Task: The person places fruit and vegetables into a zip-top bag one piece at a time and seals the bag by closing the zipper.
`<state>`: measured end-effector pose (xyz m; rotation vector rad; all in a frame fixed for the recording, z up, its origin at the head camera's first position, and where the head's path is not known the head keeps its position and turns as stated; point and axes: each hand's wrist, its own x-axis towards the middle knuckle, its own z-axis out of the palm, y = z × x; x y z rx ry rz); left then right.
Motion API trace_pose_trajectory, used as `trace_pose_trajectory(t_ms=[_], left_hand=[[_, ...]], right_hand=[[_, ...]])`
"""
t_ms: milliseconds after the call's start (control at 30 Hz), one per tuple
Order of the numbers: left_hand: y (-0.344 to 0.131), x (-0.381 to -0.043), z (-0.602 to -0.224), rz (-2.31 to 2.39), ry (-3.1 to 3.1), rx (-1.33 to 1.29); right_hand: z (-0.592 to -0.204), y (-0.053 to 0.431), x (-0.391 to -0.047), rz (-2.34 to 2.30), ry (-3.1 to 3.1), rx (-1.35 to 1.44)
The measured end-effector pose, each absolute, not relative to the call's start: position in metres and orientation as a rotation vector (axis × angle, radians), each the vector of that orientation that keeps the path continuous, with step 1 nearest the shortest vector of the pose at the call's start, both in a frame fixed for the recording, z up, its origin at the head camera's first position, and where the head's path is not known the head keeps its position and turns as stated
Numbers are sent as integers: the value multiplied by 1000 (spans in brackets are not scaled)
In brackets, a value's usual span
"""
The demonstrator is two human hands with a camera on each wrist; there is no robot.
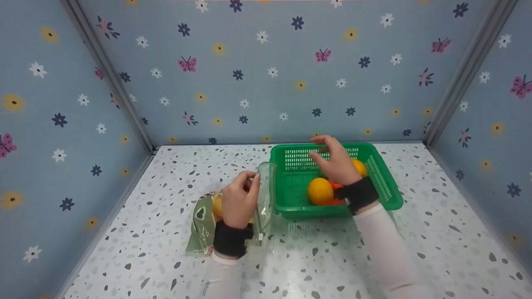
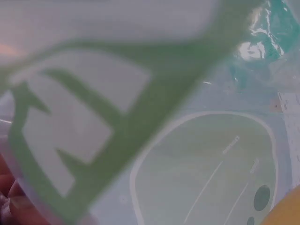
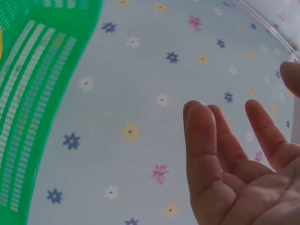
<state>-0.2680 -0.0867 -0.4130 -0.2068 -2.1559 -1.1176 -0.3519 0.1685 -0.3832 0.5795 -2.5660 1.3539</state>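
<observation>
My left hand (image 1: pixel 240 201) pinches the clear top edge of a plastic zip bag (image 1: pixel 201 228) printed in green. Inside the bag a yellow-orange round thing (image 1: pixel 217 206) shows, partly hidden by the hand. The bag's printed film (image 2: pixel 206 164) fills the left wrist view. Over the green basket (image 1: pixel 284 207), my right hand (image 1: pixel 338 164) hovers with fingers apart and nothing in them. Below it lie an orange (image 1: pixel 320 191), another orange-yellow fruit (image 1: pixel 359 167) and something red-orange (image 1: pixel 332 202), mostly covered by the wrist. In the right wrist view the hand (image 3: pixel 248 168) holds nothing.
A speckled white tabletop (image 1: pixel 311 265) carries the bag on the left and the basket on the right. Blue flowered panels (image 1: pixel 249 83) close in the back and both sides, joined by grey corner posts (image 1: pixel 110 79). The bag's clear edge stands close beside the basket's left wall.
</observation>
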Motion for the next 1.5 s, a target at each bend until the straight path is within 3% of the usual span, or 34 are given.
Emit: trace_pose_trajectory(t_ms=[300, 667, 1067, 1500], left_hand=[[-87, -268, -411, -1141, -2160, -212], [-87, -267, -413, -1142, -2163, -201], [-88, -269, -414, -1125, -2148, -225], [-88, -267, -412, -1148, -2171, -199]], right_hand=[[-405, 175, -383, 664, -3122, 621], [-437, 168, -388, 382, -3303, 819], [-445, 169, -381, 280, -3387, 764], [-445, 173, -384, 589, -3311, 721]])
